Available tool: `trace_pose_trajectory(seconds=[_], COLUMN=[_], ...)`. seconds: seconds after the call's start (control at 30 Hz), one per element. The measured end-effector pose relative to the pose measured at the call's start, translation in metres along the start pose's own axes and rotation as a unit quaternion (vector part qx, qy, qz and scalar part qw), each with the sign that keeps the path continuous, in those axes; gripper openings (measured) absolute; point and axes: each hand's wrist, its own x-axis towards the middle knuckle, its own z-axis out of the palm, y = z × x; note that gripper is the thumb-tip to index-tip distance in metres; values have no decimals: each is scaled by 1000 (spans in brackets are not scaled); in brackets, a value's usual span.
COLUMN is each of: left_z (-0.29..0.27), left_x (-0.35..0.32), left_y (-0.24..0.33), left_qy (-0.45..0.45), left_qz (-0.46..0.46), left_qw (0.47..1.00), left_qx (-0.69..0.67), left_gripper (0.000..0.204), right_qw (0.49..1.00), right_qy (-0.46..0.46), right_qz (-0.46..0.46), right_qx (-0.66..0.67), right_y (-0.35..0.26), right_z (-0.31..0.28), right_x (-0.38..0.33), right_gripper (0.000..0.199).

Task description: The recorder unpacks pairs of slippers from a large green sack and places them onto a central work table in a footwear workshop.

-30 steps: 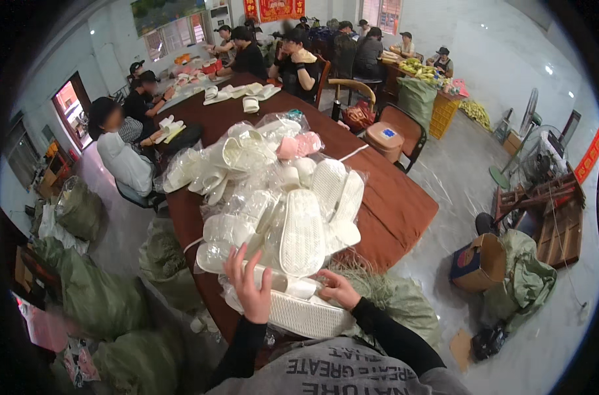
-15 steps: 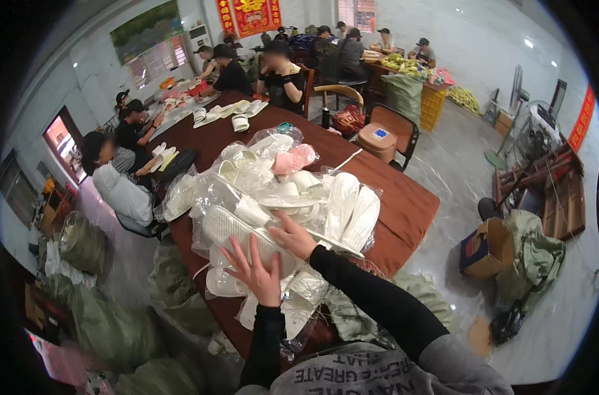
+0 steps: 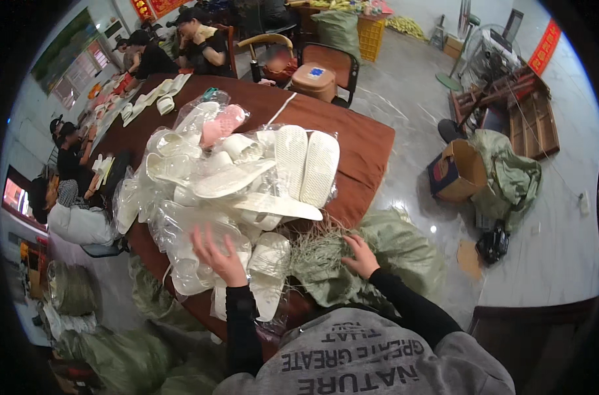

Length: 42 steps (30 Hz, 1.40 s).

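Note:
White slippers [image 3: 233,181] in clear plastic bags lie heaped on the brown tablecloth [image 3: 352,138], with one pink pair [image 3: 223,125] near the far side. My left hand [image 3: 218,259] is over bagged white slippers [image 3: 197,240] at the near left of the heap, fingers spread and slightly blurred. Right of the heap, my right hand [image 3: 362,257] is by the frayed edge of a green woven sack [image 3: 395,247], fingers apart and nothing in them. Whether it touches the sack I cannot tell. Between my hands lies another pair of white slippers [image 3: 270,263].
Co-workers sit along the far left, one in black [image 3: 207,52] near loose white slippers [image 3: 166,104]. A chair [image 3: 329,62] bears a brown box. At right are a cardboard box [image 3: 458,172] and stacked wooden furniture [image 3: 533,125]. Green sacks [image 3: 115,355] crowd the lower left.
My right hand has left the slippers and moved right to the sack's edge. My left hand stays over the heap. The view has turned down and to the right.

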Motion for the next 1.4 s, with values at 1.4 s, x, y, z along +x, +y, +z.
trace_pose_trajectory(seconds=[1.4], left_z=[178], left_x=[-445], left_y=[230], left_qy=[-578], left_qz=[173], left_qw=[789], left_qx=[-115], left_gripper=[36], right_qw=[918], right_qy=[-332], right_qz=[74], right_qx=[-206], right_y=[352], right_z=[-90], right_x=[-200], right_gripper=[36])
